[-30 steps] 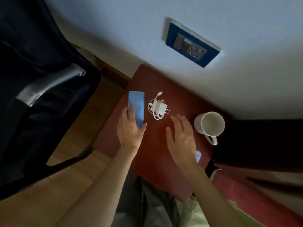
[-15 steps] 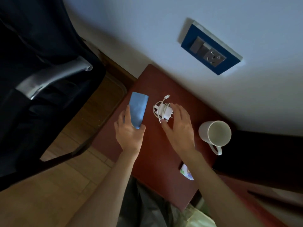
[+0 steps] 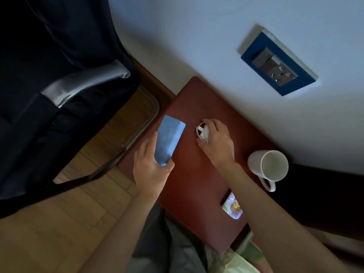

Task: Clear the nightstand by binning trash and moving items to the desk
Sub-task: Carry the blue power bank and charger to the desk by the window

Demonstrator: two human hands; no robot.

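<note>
surface (image 3: 199, 186) looks like smooth reddish-brown wood, semi-matt; mug (image 3: 265, 166) is glossy white ceramic; phone (image 3: 168, 139) has a matt blue back; floor (image 3: 49, 233) is pale wood planks; chair armrest (image 3: 82, 85) is shiny brushed metal

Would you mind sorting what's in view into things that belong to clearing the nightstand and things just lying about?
Belongs to the job:
nightstand
blue phone, held by the left hand
white charger, gripped by the right hand
white mug
printed wrapper

Just there:
office chair
wall socket
</note>
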